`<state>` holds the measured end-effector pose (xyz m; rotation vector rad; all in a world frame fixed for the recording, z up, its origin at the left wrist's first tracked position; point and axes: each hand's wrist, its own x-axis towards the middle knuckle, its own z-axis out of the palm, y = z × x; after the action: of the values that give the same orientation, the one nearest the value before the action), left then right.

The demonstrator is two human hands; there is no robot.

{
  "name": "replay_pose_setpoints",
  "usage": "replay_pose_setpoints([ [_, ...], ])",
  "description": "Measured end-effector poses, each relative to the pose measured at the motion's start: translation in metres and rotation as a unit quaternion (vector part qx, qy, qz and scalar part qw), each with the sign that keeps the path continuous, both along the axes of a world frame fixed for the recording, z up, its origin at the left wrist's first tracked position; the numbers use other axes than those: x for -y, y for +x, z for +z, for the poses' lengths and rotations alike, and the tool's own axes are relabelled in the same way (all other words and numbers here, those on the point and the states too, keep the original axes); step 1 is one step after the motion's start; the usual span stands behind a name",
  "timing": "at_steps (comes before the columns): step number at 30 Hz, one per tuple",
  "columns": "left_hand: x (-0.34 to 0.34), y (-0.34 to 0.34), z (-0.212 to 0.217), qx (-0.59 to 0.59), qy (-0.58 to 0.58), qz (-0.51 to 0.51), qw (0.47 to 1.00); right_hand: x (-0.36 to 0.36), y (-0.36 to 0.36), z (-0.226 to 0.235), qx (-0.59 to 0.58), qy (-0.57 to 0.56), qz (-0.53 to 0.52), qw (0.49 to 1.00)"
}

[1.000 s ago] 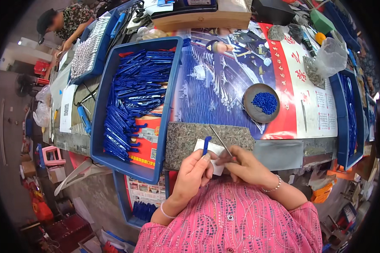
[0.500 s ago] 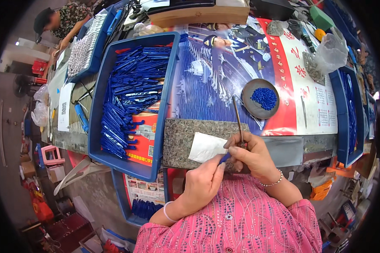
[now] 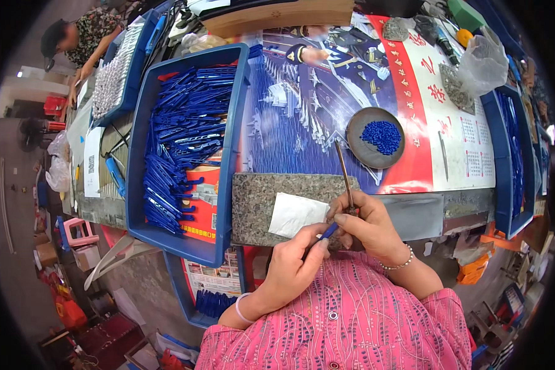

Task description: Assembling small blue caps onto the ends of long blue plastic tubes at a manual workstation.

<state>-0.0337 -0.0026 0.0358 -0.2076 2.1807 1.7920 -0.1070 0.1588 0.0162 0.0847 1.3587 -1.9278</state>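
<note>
My left hand (image 3: pixel 293 262) is closed, thumb against fingers, around a slim dark-blue plastic piece (image 3: pixel 330 230) that slants up toward the other hand. My right hand (image 3: pixel 371 229) is closed around a thin, brownish metal rod-like tool (image 3: pixel 343 166), which points up and away over the granite slab (image 3: pixel 253 206). The right fingertips are close to the blue piece; whether they touch it I cannot tell. Beneath and left of the hands, a folded white paper (image 3: pixel 296 214) lies on the slab. Beyond the tool's tip, a round dark dish (image 3: pixel 375 161) holds small blue pellets (image 3: pixel 381 137).
To the left stands a blue tray (image 3: pixel 229 166) heaped with slim blue plastic pieces (image 3: pixel 191 111). A lower blue tray (image 3: pixel 177 290) is partly under it. Another blue tray (image 3: pixel 503 216) stands at the right. A person (image 3: pixel 92 37) works at the far left.
The whole view has shifted slightly. More of the blue piece shows between my hands, and the left thumb and fingers have changed position on it. Both hands remain close together.
</note>
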Motion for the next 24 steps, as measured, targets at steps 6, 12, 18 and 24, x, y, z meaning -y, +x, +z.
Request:
replay_pose_setpoints([
  [6,0.0,0.002,-0.008,0.047,0.093,0.016,0.994,-0.003,0.0,-0.002,-0.04,0.028,0.013,0.999],
  [12,-0.007,0.004,-0.011,-0.02,0.019,0.072,0.997,-0.002,0.004,-0.003,-0.053,0.03,0.008,0.998],
  [18,-0.006,0.006,-0.014,-0.145,-0.169,0.042,0.974,-0.002,0.008,-0.005,-0.101,0.057,0.013,0.993],
  [24,-0.008,0.004,-0.014,-0.218,-0.208,0.062,0.951,0.002,0.013,-0.004,-0.138,0.064,-0.005,0.988],
])
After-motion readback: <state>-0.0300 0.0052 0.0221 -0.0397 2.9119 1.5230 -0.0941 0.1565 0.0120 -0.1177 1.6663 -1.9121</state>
